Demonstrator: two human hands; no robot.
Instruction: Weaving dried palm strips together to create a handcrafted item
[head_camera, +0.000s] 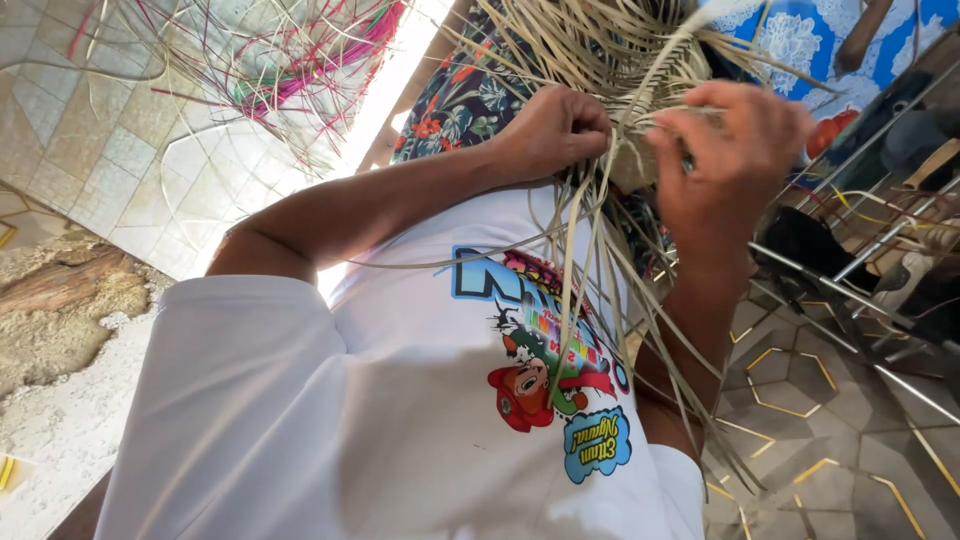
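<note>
My left hand (555, 130) is closed in a fist around a bunch of pale straw strips (585, 260) that hang down over my white printed shirt (400, 400). Just to its right, my right hand (730, 160) grips the edge of a partly woven straw piece (625, 55), from which loose strips fan out upward. The two hands are close together at the top centre of the view. Part of the weave is hidden behind the fingers.
A floral cloth (460, 95) lies beyond the hands. A bundle of pink, green and pale strips (300, 60) spreads over the tiled floor (100, 150) at upper left. Metal rods of a rack (850, 270) stand at right, above hexagon-patterned floor tiles (820, 440).
</note>
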